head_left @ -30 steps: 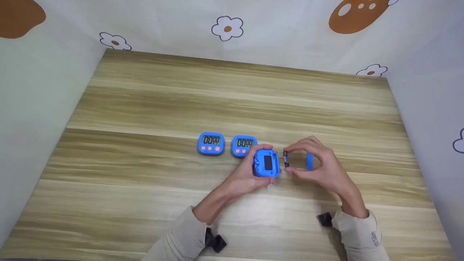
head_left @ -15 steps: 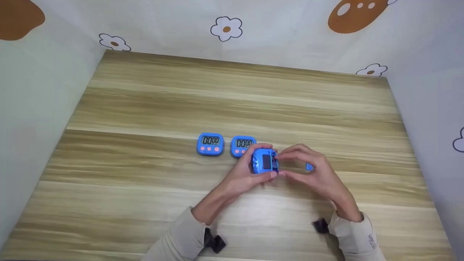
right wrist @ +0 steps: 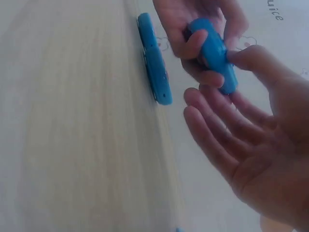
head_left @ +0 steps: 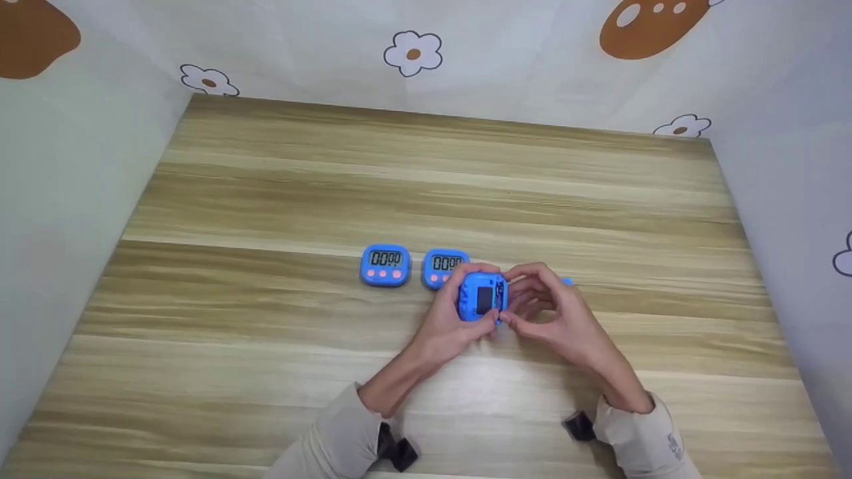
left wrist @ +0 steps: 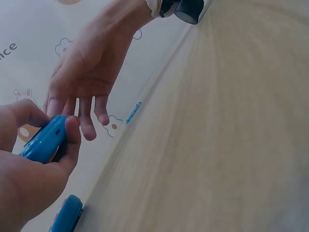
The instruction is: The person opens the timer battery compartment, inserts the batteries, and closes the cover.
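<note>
My left hand (head_left: 447,329) grips a blue digital timer (head_left: 471,299) above the table, its back turned up and its battery compartment uncovered along the right side. A small dark battery (head_left: 499,296) lies in that compartment. My right hand (head_left: 566,326) is at the same side, thumb and index fingertips touching the compartment edge. In the right wrist view, the right thumb presses the held timer (right wrist: 217,55) while the other fingers extend loosely below it. The left wrist view shows the left thumb and fingers around the timer (left wrist: 43,142).
Two more blue timers, a left one (head_left: 385,266) and a right one (head_left: 440,261), lie face up on the wooden table (head_left: 266,372), the right one partly behind the left hand. A thin blue piece (head_left: 567,282) lies beyond the right hand, mostly hidden. Patterned walls enclose the table.
The right hand has moved left with the battery and put it into the timer's compartment. Its fingers have let go of the battery and now touch the compartment edge.
</note>
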Available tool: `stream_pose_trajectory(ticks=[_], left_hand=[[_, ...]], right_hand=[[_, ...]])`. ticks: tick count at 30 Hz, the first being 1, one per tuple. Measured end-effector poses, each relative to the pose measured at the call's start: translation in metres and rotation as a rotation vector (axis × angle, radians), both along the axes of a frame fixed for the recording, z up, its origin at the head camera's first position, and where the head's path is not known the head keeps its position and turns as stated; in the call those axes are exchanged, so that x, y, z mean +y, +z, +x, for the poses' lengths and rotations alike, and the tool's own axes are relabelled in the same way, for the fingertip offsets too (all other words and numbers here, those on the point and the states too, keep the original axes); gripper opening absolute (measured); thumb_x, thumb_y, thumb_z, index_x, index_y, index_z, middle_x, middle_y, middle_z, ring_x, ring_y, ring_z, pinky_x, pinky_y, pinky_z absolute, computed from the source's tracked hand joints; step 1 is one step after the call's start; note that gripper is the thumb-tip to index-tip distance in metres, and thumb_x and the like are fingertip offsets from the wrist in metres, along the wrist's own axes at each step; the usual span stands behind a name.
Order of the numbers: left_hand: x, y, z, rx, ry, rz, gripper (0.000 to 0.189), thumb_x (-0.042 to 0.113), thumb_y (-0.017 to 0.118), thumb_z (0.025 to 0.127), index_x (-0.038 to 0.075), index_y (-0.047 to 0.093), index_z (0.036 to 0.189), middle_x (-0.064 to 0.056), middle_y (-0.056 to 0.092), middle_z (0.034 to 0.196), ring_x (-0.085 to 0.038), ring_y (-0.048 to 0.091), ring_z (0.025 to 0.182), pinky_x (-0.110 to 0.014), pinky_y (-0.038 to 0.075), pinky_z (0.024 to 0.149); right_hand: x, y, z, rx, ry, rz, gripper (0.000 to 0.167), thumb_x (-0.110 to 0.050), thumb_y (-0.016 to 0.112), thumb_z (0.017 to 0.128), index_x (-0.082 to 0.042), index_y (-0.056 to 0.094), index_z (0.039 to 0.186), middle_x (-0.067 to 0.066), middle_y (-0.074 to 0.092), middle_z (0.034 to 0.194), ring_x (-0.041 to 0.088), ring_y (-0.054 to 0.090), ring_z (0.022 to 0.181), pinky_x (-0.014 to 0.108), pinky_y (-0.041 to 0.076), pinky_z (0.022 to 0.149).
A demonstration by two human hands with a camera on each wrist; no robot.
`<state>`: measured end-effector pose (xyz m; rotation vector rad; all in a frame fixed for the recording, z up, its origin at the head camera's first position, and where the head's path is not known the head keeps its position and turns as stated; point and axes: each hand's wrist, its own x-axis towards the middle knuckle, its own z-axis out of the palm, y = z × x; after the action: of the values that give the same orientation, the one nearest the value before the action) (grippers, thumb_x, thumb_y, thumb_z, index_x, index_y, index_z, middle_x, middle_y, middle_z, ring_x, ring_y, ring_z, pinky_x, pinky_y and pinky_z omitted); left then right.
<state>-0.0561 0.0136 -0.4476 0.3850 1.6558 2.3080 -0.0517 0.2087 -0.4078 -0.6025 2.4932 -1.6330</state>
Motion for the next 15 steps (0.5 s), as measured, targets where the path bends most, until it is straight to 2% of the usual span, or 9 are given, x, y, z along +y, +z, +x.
stream_pose_trajectory(ticks=[2,4,7,11,13,15], left_hand=[[0.001,0.0,0.001,0.001,0.017,-0.029,0.054,-0.01,0.066,0.084,0.014,0.05,0.13,-0.004,0.048,0.134,-0.026,0.051,0.115,-0.04,0.057,0.079],[0.0,0.001,0.001,-0.026,0.018,-0.038,0.054,-0.01,0.066,0.084,0.015,0.05,0.129,-0.005,0.047,0.133,-0.026,0.051,0.114,-0.039,0.057,0.078],[-0.002,0.004,0.002,-0.089,-0.03,0.004,0.056,-0.007,0.068,0.084,0.016,0.049,0.131,-0.008,0.047,0.134,-0.031,0.057,0.109,-0.038,0.058,0.071],[-0.004,0.006,0.001,-0.157,-0.117,0.077,0.062,-0.006,0.07,0.084,0.016,0.044,0.137,-0.011,0.047,0.137,-0.036,0.062,0.102,-0.04,0.058,0.069],[-0.003,0.005,0.0,-0.172,-0.144,0.09,0.065,-0.008,0.07,0.084,0.016,0.042,0.138,-0.011,0.047,0.138,-0.035,0.062,0.104,-0.04,0.058,0.072],[-0.003,0.004,0.001,-0.184,-0.166,0.094,0.067,-0.01,0.068,0.085,0.016,0.041,0.14,-0.01,0.046,0.14,-0.036,0.062,0.105,-0.038,0.058,0.074]], right_hand=[[-0.005,0.007,0.001,-0.022,0.018,-0.017,0.048,0.001,0.076,0.083,0.001,0.052,0.125,0.011,0.068,0.101,0.031,0.065,0.087,0.046,0.056,0.075],[-0.005,0.014,0.001,-0.005,0.038,-0.001,0.047,0.001,0.075,0.084,0.004,0.052,0.124,0.013,0.068,0.102,0.031,0.064,0.088,0.045,0.055,0.076],[0.013,0.013,-0.005,0.087,0.025,0.06,0.045,-0.001,0.075,0.084,-0.001,0.057,0.125,0.01,0.068,0.101,0.027,0.065,0.088,0.042,0.055,0.075],[0.062,-0.002,-0.019,0.22,-0.095,0.299,0.045,-0.015,0.08,0.084,-0.009,0.062,0.125,0.005,0.067,0.107,0.021,0.061,0.096,0.039,0.052,0.082],[0.083,-0.009,-0.021,0.207,-0.129,0.445,0.052,-0.027,0.082,0.082,-0.01,0.062,0.127,0.004,0.063,0.113,0.023,0.056,0.103,0.041,0.047,0.087],[0.094,-0.012,-0.02,0.143,-0.131,0.548,0.06,-0.036,0.083,0.079,-0.012,0.062,0.129,0.004,0.058,0.119,0.023,0.05,0.11,0.046,0.043,0.092]])
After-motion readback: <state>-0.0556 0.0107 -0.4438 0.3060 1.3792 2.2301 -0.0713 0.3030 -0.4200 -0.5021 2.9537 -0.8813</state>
